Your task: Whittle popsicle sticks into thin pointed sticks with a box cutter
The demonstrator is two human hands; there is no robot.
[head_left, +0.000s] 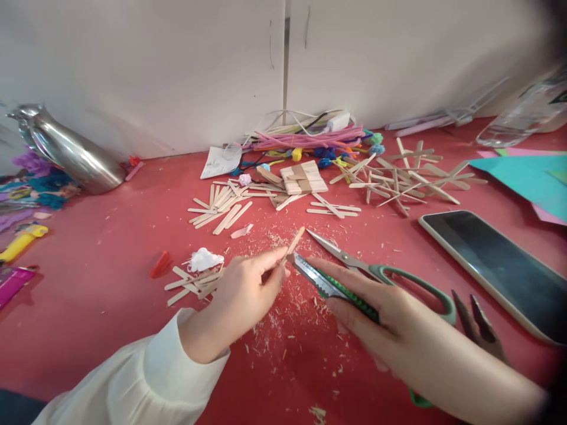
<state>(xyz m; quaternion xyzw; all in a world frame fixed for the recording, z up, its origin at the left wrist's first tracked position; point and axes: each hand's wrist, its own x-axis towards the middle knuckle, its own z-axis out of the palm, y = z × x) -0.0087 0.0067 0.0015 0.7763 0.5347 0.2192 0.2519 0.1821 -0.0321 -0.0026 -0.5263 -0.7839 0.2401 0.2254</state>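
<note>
Between the thumb and fingers of my left hand (248, 289) is a wooden craft stick (296, 238), its far end pointing up and away. My right hand (376, 307) is wrapped round a green utility knife (349, 297) with its blade out. The blade tip lies at the stick, close to my left fingertips; whether it touches cannot be made out. Wood shavings (287, 327) are scattered on the red table (133, 265) beneath both hands. Scissors with grey-green handles (372, 268) lie just beyond my right hand, partly hidden by it.
Craft stick piles (221, 203) lie ahead, with more sticks (411, 174) at the right. A phone (491, 260) and pliers (478, 324) are on the right. A metal jug (80, 153) and a yellow tool (22, 243) stand left. Pink pipe cleaners (305, 140) rest by the white wall.
</note>
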